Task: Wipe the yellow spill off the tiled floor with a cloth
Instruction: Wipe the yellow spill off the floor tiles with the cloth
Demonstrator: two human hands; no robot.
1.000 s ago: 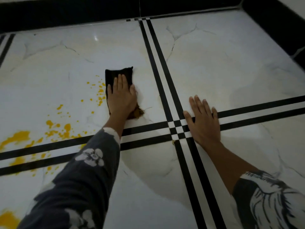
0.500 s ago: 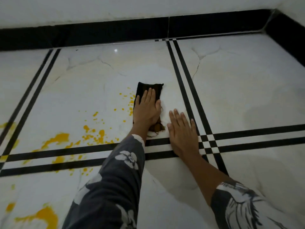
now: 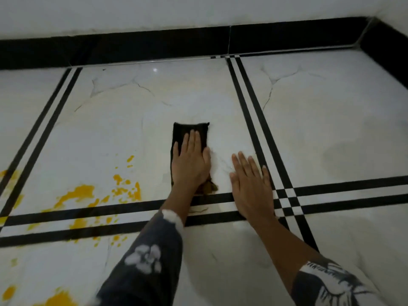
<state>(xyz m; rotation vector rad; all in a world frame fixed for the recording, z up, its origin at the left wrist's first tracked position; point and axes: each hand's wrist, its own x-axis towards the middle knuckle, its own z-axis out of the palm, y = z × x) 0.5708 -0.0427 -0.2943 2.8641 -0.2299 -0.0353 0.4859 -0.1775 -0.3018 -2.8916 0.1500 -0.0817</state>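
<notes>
- Left hand (image 3: 191,166): flat, fingers straight and close together, pressing down on a black cloth (image 3: 190,130). It grips nothing.
- Right hand (image 3: 251,186): flat on the floor (image 3: 331,129), fingers extended and slightly spread, holding nothing. It lies just beside the left hand, apart from the cloth.
- Cloth: folded into a narrow strip, far end showing beyond the fingertips. The near end by the wrist is stained brownish.
- Sleeves: dark left sleeve (image 3: 145,261) with white flowers; right sleeve (image 3: 326,281) dark with a white print.
- Yellow spill (image 3: 80,193): patches and spatter left of the cloth, not touching it, running across the near stripes and on toward the lower left edge.
- Floor: glossy white marble-look tiles with grey veins, bordered by paired black stripes (image 3: 249,111) that cross just right of the right hand.
- Room: black skirting (image 3: 154,47) along the far edge and right corner, with white wall (image 3: 176,12) above.
</notes>
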